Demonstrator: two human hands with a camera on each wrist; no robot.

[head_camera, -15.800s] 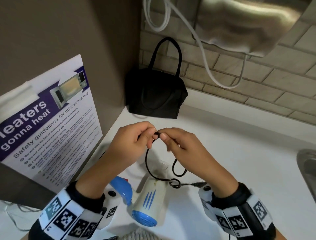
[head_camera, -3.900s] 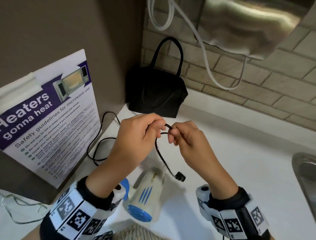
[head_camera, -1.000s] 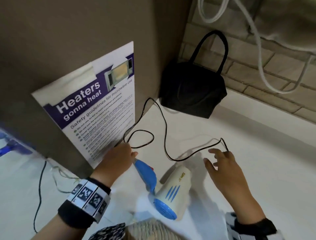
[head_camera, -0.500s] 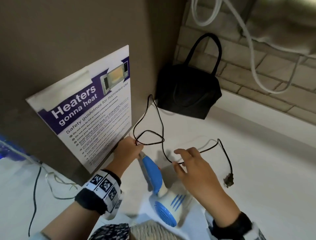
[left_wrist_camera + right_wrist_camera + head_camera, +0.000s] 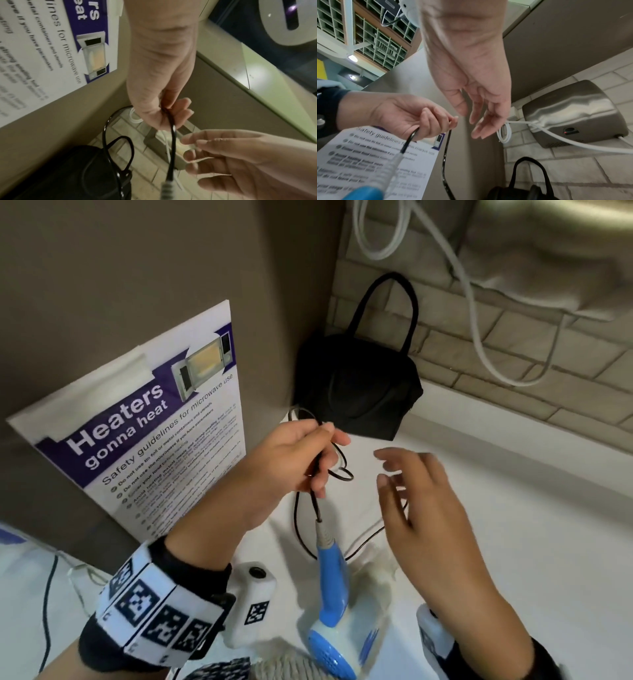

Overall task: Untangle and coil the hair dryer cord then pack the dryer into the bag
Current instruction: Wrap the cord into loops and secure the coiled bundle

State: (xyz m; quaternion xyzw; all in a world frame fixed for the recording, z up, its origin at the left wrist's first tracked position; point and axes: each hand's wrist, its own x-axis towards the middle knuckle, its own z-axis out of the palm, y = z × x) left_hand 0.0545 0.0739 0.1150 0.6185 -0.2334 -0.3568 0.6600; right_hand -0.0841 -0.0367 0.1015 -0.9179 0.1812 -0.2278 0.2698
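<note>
A white and blue hair dryer (image 5: 337, 625) lies on the white counter (image 5: 513, 542), its blue handle (image 5: 331, 580) pointing up. My left hand (image 5: 301, 460) grips the black cord (image 5: 317, 505) just above the handle's grey strain relief (image 5: 167, 189); the cord (image 5: 444, 159) loops away below the fingers. My right hand (image 5: 411, 494) hovers beside it with fingers spread, holding nothing. More cord (image 5: 363, 542) trails on the counter under that hand. The black bag (image 5: 356, 392) stands shut in the back corner.
A microwave safety poster (image 5: 147, 433) leans on the brown wall at the left. A steel hand dryer (image 5: 573, 112) with a white cable (image 5: 479, 337) hangs on the brick wall above the counter.
My left hand has lifted the cord up from the counter by the handle end. My right hand has let go of the cord and moved up beside the left.
</note>
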